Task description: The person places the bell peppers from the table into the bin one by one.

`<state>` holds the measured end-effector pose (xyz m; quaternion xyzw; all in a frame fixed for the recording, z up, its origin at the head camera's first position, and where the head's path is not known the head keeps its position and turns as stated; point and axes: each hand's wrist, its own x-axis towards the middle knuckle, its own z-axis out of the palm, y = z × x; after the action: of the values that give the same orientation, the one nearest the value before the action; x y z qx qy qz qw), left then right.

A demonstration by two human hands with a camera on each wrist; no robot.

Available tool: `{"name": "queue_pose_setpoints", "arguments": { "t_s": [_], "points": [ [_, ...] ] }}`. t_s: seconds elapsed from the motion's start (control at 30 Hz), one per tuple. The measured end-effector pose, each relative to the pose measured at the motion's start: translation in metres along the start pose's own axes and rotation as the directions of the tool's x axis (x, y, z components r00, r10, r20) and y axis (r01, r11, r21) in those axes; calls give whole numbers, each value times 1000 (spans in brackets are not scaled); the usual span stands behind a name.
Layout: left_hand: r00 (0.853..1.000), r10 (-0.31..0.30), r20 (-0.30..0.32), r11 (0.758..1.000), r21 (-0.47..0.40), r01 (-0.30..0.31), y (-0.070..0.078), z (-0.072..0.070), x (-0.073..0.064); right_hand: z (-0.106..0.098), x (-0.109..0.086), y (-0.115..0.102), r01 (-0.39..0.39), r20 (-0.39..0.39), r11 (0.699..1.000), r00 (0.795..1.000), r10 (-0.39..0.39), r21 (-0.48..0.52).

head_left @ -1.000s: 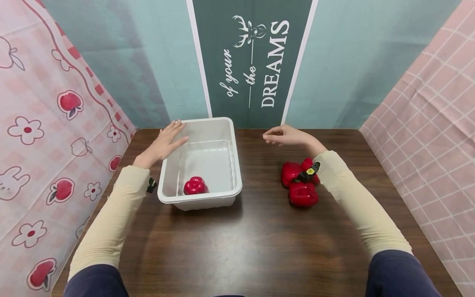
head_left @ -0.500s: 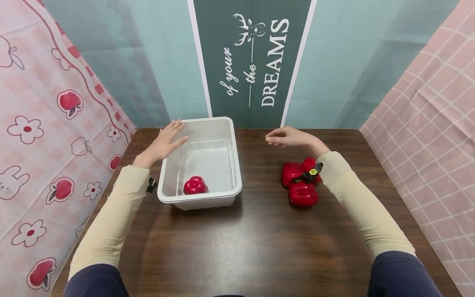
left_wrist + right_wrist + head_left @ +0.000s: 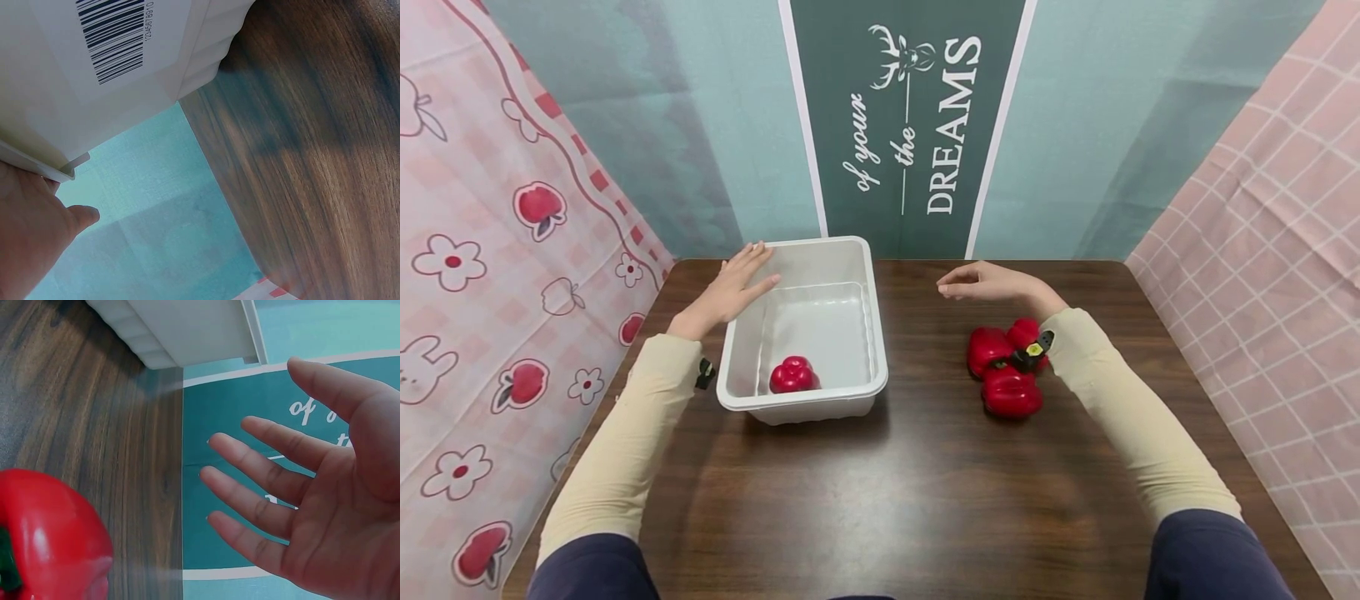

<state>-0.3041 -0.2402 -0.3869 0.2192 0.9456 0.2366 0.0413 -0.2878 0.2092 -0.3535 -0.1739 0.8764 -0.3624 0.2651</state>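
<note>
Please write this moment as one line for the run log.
left hand: rests on rim of white bin; right hand: holds nothing; in white bin: one red pepper; on table: more red peppers

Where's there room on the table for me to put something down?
The biggest bare patch of table is in front of the white tub and red peppers, between the sleeves. A narrower strip lies between tub and peppers. The tub's floor is bare beyond its single pepper. It's crowded where three peppers bunch by the right sleeve.
</note>
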Motion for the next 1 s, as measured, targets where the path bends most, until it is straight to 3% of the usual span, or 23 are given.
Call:
{"name": "queue_pose_setpoints", "arguments": {
  "t_s": [0.57, 0.9, 1.0],
  "points": [
    [1000, 7, 30, 1000, -15, -7, -12, -9, 13, -5, 0, 2, -45, 28, 999, 999, 46, -26],
    [999, 11, 44, 1000, -24, -10, -16, -14, 19, -6, -13, -24, -41, 69, 997, 997, 46, -72],
    [998, 6, 56, 1000, -16, -6, -17, -15, 21, -5, -10, -16, -50, 62, 997, 997, 54, -63]
  ]
}}
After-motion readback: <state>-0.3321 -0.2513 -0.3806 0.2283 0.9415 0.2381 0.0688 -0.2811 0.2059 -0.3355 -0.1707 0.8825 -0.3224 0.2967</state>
